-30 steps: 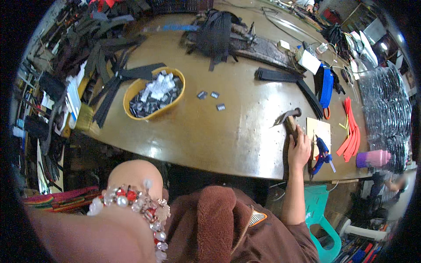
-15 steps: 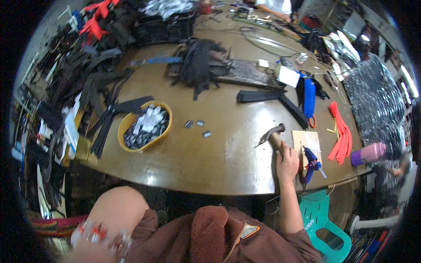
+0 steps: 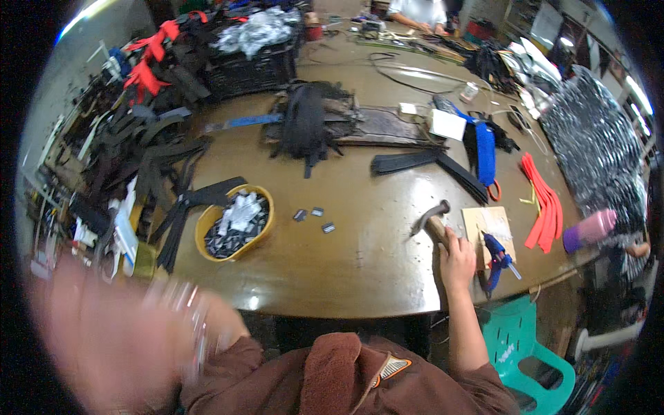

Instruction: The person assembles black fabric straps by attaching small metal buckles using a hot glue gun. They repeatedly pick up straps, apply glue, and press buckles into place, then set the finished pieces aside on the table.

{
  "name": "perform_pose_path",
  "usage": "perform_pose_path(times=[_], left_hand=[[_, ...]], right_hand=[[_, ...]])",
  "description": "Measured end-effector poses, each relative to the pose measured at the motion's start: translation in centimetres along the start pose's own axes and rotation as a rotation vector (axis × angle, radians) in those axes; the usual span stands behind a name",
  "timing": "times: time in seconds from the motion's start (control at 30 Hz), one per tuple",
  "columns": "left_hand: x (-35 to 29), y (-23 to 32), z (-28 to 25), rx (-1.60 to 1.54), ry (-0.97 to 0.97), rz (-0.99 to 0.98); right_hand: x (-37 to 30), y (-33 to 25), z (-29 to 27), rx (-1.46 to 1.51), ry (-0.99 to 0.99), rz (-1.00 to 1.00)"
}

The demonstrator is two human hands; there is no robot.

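Note:
My right hand is wrapped round the wooden handle of a claw hammer, whose dark metal head rests at the table. Just right of that hand, a blue glue gun lies over a square wooden board. My left hand is raised close at the lower left, smeared by motion, so its fingers cannot be read; a bracelet shows at the wrist. Beyond it stands a yellow tub of small dark and silvery pieces. Several small dark pieces lie loose to the tub's right.
Black strap bundles, a blue strap bundle and red straps lie across the table. A pink and purple bottle is at the right edge. A green plastic chair stands below. Another person sits at the far end.
My left hand and forearm have come up from beside my lap into the lower left, blurred. My right hand keeps its grip on the hammer. The whole view has shifted slightly.

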State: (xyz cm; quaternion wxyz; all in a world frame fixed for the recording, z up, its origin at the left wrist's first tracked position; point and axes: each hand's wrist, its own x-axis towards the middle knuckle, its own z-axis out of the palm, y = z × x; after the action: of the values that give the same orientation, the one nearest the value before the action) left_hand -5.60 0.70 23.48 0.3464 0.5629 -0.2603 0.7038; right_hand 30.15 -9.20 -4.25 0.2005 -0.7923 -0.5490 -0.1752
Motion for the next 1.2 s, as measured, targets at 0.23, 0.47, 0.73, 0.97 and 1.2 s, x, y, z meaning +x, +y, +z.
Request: perform_pose_path(times=[0.23,0.47,0.73,0.97,1.2], left_hand=[[-16.7,-24.6,-13.8,1.231,0.135,-1.082],[-21.3,-26.2,-17.4,1.585,-0.091,-0.94],[-20.0,-26.4,-17.5,1.61,-0.236,-1.037],[-16.0,-21.8,-17.2,1.286,-0.299,-1.168],[-11.4,1.7,-31.6,1.918,-0.721,-1.3]], right_hand=[[0.0,0.4,0.6,-0.014,0.009,-0.016],[0.0,0.6,0.6,0.034,-0.069,-0.018],[4.2,-0.8,1.9,0.002,-0.257,-0.063],[4.2,-1.3,2.4,0.04,-0.1,-0.12],[4.1,-1.2,2.9,0.094,-0.093,-0.03]])
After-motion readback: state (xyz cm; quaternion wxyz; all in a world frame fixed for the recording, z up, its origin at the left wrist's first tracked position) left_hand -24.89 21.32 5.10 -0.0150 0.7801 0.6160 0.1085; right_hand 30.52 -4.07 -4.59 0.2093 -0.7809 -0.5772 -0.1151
